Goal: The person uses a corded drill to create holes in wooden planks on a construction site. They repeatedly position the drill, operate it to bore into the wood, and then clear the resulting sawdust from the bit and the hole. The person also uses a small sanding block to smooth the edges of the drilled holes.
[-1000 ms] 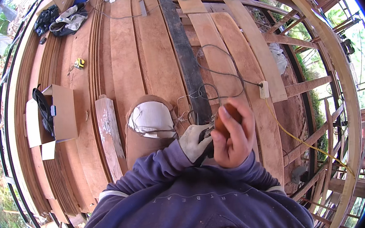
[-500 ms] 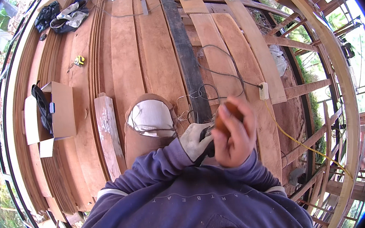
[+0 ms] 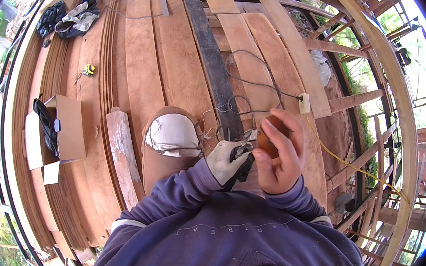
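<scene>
My left hand (image 3: 225, 164) wears a whitish glove with black on the palm side. Its fingers are closed on a small dark metallic piece (image 3: 243, 149) whose kind I cannot make out. Beside it, my bare right hand (image 3: 284, 159) grips a flat, rounded orange-brown piece (image 3: 265, 137) between thumb and fingers. That piece is partly hidden by the fingers, and its kind does not show. The two hands are close together in front of my chest. Behind them lies a thin loop of dark cable (image 3: 243, 98).
Reddish boards (image 3: 146, 62) form the surface, with a dark beam (image 3: 210, 60) across them. An open cardboard box (image 3: 71, 128) and a yellow tape measure (image 3: 88, 70) are on the left. A white socket block (image 3: 304, 103) with a yellow cord (image 3: 340, 161) lies at right, near gaps between timbers.
My right hand has shifted slightly right, with its brown piece now turned and less blurred. More of the metallic piece shows in my left hand, which has barely moved.
</scene>
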Demonstrator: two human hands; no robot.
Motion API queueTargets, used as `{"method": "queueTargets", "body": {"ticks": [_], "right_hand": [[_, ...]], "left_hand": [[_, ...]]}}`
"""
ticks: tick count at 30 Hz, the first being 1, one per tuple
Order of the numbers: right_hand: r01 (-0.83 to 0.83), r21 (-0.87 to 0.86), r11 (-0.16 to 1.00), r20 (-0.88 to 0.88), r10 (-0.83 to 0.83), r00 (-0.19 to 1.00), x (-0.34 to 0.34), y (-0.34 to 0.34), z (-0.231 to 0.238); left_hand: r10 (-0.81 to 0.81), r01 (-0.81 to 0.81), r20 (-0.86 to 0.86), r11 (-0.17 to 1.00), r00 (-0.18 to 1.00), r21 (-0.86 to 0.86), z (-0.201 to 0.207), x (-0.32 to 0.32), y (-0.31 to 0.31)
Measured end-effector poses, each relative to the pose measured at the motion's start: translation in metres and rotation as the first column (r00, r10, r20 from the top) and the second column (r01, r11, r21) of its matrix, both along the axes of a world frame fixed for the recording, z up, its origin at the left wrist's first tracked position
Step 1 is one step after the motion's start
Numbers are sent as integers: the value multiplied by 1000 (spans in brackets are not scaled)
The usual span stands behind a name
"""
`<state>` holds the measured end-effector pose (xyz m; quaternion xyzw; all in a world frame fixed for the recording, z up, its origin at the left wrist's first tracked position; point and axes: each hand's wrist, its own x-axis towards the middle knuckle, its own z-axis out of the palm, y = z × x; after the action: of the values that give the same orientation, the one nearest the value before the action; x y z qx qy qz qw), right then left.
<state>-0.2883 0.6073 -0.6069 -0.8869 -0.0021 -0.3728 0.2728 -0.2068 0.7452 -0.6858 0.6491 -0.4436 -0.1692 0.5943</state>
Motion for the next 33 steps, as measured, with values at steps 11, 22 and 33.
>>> {"method": "queueTargets", "body": {"ticks": [11, 22, 33], "right_hand": [[24, -133, 991, -16, -26, 1000, 5, 10, -7], [-35, -156, 987, -41, 29, 999, -1, 8, -13], [9, -136, 991, -23, -12, 1000, 4, 17, -14]], "left_hand": [[89, -79, 264, 996, 960, -46, -33, -9, -1], [61, -67, -69, 993, 996, -93, -3, -7, 1], [-33, 43, -238, 998, 971, 37, 6, 1, 4]]}}
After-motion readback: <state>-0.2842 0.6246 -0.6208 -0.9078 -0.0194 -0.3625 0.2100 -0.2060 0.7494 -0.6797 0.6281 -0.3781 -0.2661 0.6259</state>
